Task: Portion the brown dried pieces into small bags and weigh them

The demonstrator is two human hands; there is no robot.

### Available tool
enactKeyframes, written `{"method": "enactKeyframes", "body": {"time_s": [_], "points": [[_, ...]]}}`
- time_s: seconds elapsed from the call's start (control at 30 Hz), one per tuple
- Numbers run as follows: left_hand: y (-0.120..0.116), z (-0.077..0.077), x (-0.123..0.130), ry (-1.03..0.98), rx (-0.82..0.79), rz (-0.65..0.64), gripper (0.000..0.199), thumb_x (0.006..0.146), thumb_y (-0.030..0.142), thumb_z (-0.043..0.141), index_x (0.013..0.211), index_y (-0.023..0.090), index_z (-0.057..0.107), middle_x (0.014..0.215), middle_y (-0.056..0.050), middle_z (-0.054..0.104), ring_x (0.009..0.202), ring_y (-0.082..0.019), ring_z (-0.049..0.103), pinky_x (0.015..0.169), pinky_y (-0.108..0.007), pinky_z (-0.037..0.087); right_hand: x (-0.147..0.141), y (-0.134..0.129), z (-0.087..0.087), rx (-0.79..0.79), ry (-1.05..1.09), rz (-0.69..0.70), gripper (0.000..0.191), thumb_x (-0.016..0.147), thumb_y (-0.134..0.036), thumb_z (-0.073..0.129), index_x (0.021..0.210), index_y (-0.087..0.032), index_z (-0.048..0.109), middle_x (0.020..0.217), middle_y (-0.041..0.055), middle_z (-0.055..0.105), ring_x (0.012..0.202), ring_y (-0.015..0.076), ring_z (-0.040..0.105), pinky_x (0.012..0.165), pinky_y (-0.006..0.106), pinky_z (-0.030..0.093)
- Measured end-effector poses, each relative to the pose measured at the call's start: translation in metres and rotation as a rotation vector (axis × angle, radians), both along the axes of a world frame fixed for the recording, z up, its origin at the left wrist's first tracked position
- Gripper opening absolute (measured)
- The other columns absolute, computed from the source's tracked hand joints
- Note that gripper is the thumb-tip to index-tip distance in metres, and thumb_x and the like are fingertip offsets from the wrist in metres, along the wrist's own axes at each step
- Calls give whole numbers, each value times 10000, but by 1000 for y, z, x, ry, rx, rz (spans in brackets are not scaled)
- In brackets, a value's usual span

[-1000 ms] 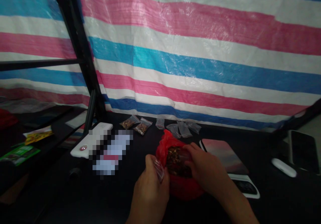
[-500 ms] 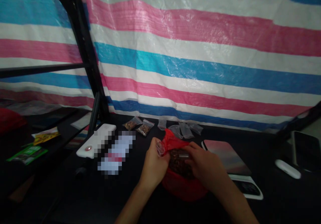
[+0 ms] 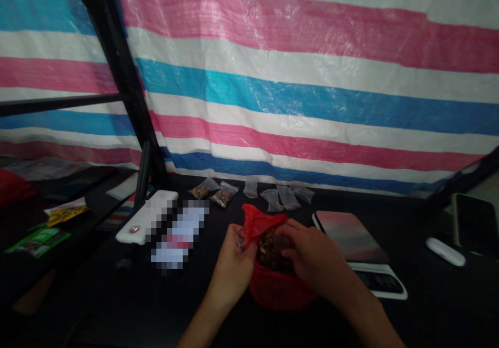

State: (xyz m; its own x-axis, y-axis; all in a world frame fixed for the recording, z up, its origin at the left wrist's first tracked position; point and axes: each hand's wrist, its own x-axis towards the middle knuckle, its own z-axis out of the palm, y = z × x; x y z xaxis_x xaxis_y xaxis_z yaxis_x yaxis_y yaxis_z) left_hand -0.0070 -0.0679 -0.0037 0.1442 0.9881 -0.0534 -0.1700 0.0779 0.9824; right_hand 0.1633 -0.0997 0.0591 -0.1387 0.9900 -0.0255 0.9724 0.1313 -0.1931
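Observation:
A red plastic bag (image 3: 278, 288) sits on the black table with its mouth open, full of dark brown crumbly material (image 3: 270, 252). My right hand (image 3: 312, 257) is curled over that material at the bag's mouth, and what its fingers hold is hidden. My left hand (image 3: 232, 267) grips a small clear plastic bag (image 3: 240, 239) right beside the red bag's rim. The fingers cover most of the clear bag, so its contents cannot be seen.
Beyond the hands lie two filled small bags (image 3: 205, 188) and several empty clear bags (image 3: 278, 198). A white oblong device (image 3: 146, 217) and a pixelated item (image 3: 179, 236) are to the left; a pink-covered tablet (image 3: 351, 236), phone (image 3: 475, 223) and white case (image 3: 445, 252) are to the right.
My left hand has risen since the oldest frame and now holds the clear bag against the red bag's rim. My right hand has curled down into the bag's mouth.

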Motion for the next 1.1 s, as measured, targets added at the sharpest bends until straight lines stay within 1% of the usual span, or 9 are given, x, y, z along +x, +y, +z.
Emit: {"method": "enactKeyframes", "body": {"time_s": [0.13, 0.27, 0.43, 0.5, 0.67, 0.77, 0.93, 1.03, 1.1], "points": [[-3, 10, 1, -40, -64, 9, 280, 725, 343, 714, 872, 209, 517, 788, -4, 666, 767, -206, 665, 704, -305, 533, -7, 0, -3, 38, 1, 5, 274, 840, -128, 627, 1081, -240, 691, 1116, 34, 711, 988, 253, 673, 828, 360, 395], [-3, 11, 1, -85, -84, -22, 276, 732, 350, 719, 895, 200, 555, 818, -22, 707, 768, -206, 682, 725, -304, 533, -17, 2, -5, 55, -25, -45, 220, 874, -160, 615, 1072, -213, 695, 1122, 63, 712, 1006, 266, 671, 849, 380, 400], [1, 8, 1, -50, -38, 61, 269, 739, 354, 713, 871, 211, 528, 830, -11, 688, 773, -188, 658, 731, -293, 525, -20, 4, -6, 30, 1, -6, 410, 836, -39, 572, 1165, -263, 669, 1250, 29, 679, 1053, 230, 666, 858, 350, 395], [2, 8, 1, -50, -1, 95, 299, 720, 360, 736, 854, 218, 509, 827, -3, 670, 774, -187, 650, 743, -301, 527, -19, 4, -7, 36, 9, 10, 416, 833, -39, 572, 1160, -276, 673, 1242, 18, 682, 1064, 227, 665, 847, 344, 399], [-1, 12, -1, -127, -73, -27, 346, 712, 400, 752, 878, 213, 513, 806, -1, 666, 753, -197, 661, 749, -328, 539, -20, 5, -9, 40, 24, -25, 335, 902, -140, 571, 1204, -249, 667, 1253, 46, 687, 1049, 253, 678, 887, 383, 416], [-1, 15, -3, -88, -92, -25, 330, 740, 409, 729, 897, 210, 518, 822, -5, 667, 749, -192, 655, 742, -318, 530, -20, 4, -10, 41, 74, -50, 335, 907, -141, 555, 1203, -251, 667, 1246, 43, 698, 1025, 251, 685, 875, 378, 434], [-1, 14, -6, 76, 188, 141, 256, 809, 390, 681, 894, 227, 503, 858, 1, 590, 814, -188, 604, 774, -307, 514, -7, 1, -18, 71, 240, -105, 349, 894, -140, 570, 1205, -261, 669, 1253, 40, 699, 1054, 231, 674, 937, 367, 450], [-3, 13, -9, 299, 364, 248, 144, 878, 348, 619, 927, 227, 559, 927, -32, 587, 888, -213, 592, 842, -339, 491, 3, 0, -22, 109, 354, -115, 346, 891, -163, 586, 1213, -251, 676, 1241, 59, 698, 1122, 241, 645, 1008, 396, 440], [-5, 13, -11, 447, 447, 274, 96, 906, 319, 591, 935, 227, 596, 986, -56, 594, 951, -234, 585, 880, -365, 469, 8, -1, -22, 140, 431, -106, 334, 881, -166, 593, 1189, -250, 690, 1183, 65, 709, 1115, 246, 637, 1014, 410, 448]]}}
